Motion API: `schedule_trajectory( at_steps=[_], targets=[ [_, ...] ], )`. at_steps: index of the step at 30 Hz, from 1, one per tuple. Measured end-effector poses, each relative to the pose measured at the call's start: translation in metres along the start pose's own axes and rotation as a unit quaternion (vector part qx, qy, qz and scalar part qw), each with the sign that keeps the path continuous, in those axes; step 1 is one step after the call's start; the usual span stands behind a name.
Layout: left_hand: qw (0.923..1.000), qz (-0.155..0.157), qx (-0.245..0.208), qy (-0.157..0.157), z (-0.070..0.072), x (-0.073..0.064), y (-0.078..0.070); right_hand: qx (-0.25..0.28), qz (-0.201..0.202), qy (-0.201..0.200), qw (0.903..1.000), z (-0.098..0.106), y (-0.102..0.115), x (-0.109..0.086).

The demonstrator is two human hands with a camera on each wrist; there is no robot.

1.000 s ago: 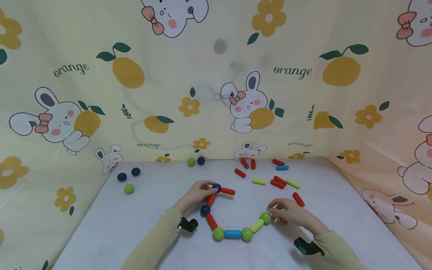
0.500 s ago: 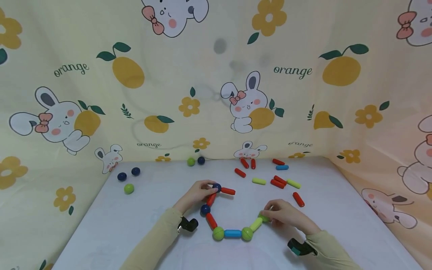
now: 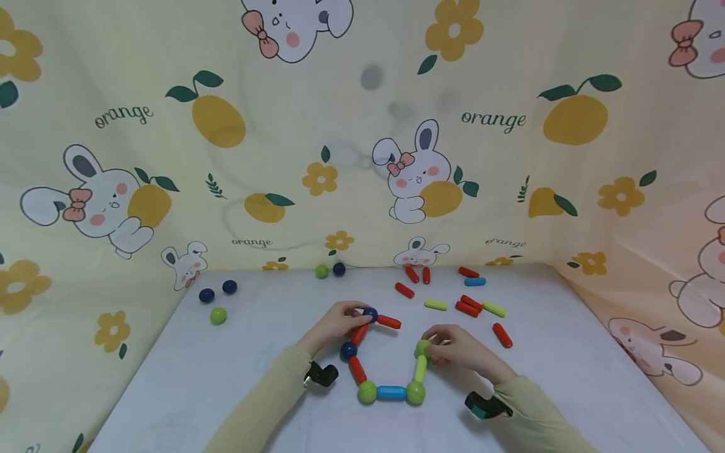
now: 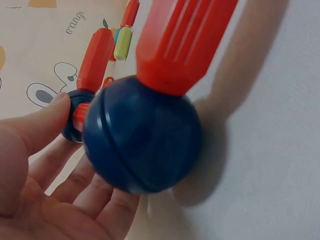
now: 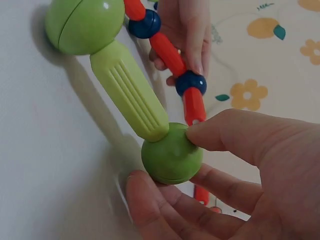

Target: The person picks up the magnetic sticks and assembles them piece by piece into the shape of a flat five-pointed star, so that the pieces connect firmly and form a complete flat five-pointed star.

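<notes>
While the L hand (image 3: 338,320) pinches a navy ball (image 3: 370,314) near one end of a U-shaped chain (image 3: 391,393), w/ a red rod (image 3: 389,322) jutting past it, the R hand (image 3: 463,350) grips the green ball (image 3: 422,348) at the other. Chain's mid-worktop (image 3: 187,371), btwn both hands; loose rods (image 3: 467,309) lie beyond the R hand, more balls (image 3: 218,316) back & far L.

The left forearm (image 3: 257,402) and right forearm (image 3: 540,412) slant inward; the left hand (image 3: 338,321) pinches slightly farther forward than the pinching right hand (image 3: 463,350).
</notes>
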State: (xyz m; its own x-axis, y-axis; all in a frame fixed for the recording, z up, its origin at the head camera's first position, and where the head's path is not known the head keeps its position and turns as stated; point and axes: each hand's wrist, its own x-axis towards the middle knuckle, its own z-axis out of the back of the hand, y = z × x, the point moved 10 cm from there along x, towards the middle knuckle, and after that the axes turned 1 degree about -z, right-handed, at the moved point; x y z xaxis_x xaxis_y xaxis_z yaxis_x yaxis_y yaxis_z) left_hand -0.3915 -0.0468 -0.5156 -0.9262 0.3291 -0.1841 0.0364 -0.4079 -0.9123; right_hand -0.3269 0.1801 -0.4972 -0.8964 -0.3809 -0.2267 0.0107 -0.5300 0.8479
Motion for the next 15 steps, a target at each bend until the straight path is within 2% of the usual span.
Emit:
schedule_trajectory(
  at_steps=[7, 15],
  targets=[
    [0.9998, -0.004, 0.009, 0.018, -0.007, 0.001, -0.004, 0.037, 0.015, 0.016, 0.9991, -0.008, 0.007, 0.005],
    [0.9983, -0.018, 0.034, 0.044, -0.011, -0.001, -0.009, 0.044, 0.015, 0.016, 0.9988, -0.011, 0.016, 0.003]
  ],
)
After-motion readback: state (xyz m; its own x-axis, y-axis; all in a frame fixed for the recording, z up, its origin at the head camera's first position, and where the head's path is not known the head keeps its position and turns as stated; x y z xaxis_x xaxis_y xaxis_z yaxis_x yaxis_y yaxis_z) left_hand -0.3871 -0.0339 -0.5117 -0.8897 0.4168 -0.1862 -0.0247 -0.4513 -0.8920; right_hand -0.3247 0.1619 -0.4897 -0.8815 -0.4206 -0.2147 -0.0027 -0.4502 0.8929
